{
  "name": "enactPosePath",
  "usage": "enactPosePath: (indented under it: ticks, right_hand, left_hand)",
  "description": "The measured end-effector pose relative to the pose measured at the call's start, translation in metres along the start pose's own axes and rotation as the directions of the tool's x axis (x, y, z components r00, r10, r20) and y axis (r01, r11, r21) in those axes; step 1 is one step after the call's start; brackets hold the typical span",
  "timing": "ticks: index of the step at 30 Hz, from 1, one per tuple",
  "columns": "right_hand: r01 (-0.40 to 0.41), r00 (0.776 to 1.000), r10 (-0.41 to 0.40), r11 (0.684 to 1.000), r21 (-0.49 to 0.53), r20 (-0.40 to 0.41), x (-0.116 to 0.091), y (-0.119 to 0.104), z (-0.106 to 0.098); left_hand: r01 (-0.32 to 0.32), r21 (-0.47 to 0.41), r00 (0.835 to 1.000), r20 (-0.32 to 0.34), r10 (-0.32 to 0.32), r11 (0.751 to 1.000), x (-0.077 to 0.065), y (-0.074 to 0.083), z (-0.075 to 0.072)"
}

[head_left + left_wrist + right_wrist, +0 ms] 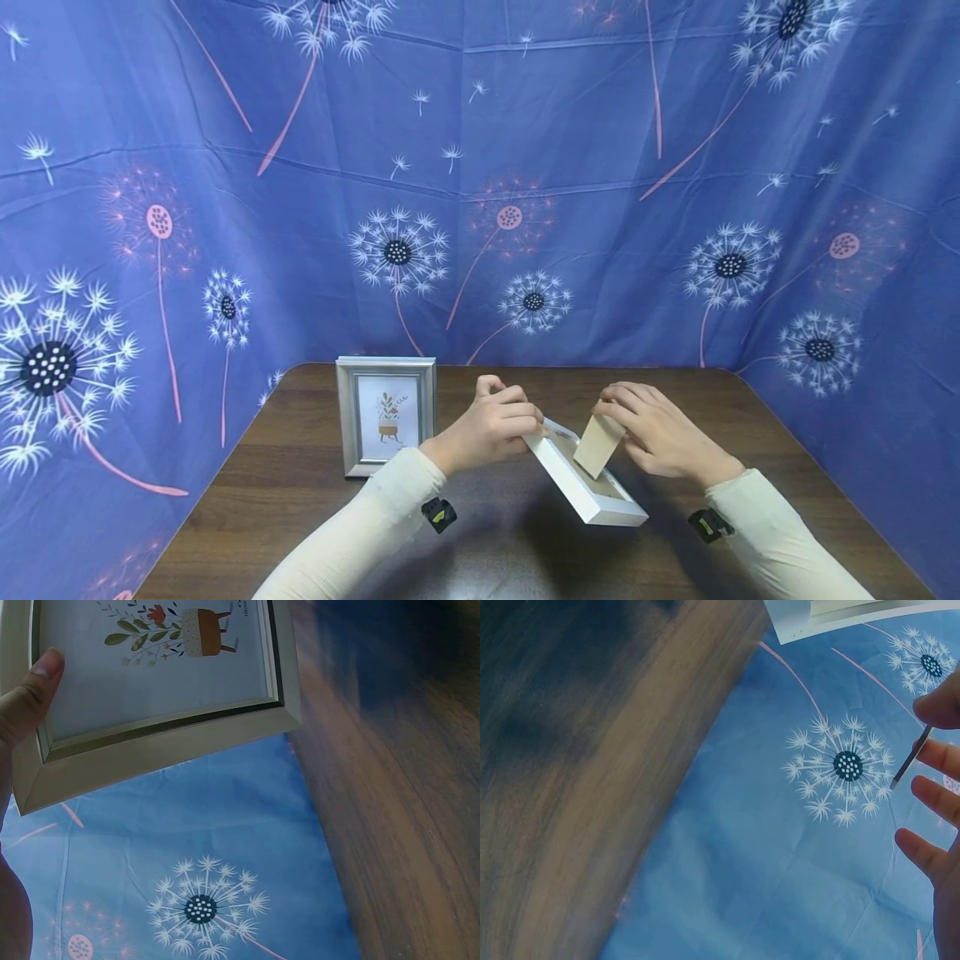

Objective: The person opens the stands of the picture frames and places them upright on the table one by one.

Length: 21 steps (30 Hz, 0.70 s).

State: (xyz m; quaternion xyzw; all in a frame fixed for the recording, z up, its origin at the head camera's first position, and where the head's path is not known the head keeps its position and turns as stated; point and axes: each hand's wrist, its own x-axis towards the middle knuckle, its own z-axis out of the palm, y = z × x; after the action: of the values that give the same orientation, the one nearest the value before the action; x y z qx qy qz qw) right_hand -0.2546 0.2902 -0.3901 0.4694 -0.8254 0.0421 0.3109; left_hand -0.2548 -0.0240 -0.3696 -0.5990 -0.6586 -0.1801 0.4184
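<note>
A white picture frame (573, 483) is held tilted above the table, its brown back facing up. My left hand (491, 421) grips its upper left end. In the left wrist view the thumb (41, 686) lies on the front of this frame, over a plant print. From the back rises a beige stand leg (598, 446), and my right hand (652, 425) pinches its upper end. In the right wrist view a thin dark-edged strip (911, 759) lies between thumb and fingers; whether it is part of the leg I cannot tell. The frame's white corner (791, 622) shows above.
A silver picture frame (347, 425) with a potted-plant print stands upright on the brown wooden table (247, 500), left of my left hand. A blue dandelion-patterned cloth (465, 150) hangs behind the table and along both sides.
</note>
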Motion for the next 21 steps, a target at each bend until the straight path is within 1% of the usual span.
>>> enactPosePath:
  ticks: [6, 14, 21]
  right_hand:
    - [-0.022, 0.999, 0.022, 1.000, -0.012, 0.029, -0.0004, -0.0018, -0.0014]
    - [-0.004, 1.000, 0.004, 1.000, 0.004, -0.011, -0.0002, -0.0024, -0.0012]
    - [-0.027, 1.000, 0.027, 1.000, 0.003, 0.002, -0.0013, -0.0021, -0.0012]
  left_hand:
    - [-0.005, 0.000, 1.000, -0.007, 0.005, 1.000, 0.0013, 0.0003, -0.0008]
    - [-0.017, 0.011, 1.000, -0.017, 0.017, 1.000, 0.0025, 0.0001, -0.0009]
    - [-0.016, 0.013, 1.000, -0.018, 0.016, 1.000, 0.0044, -0.0001, -0.0022]
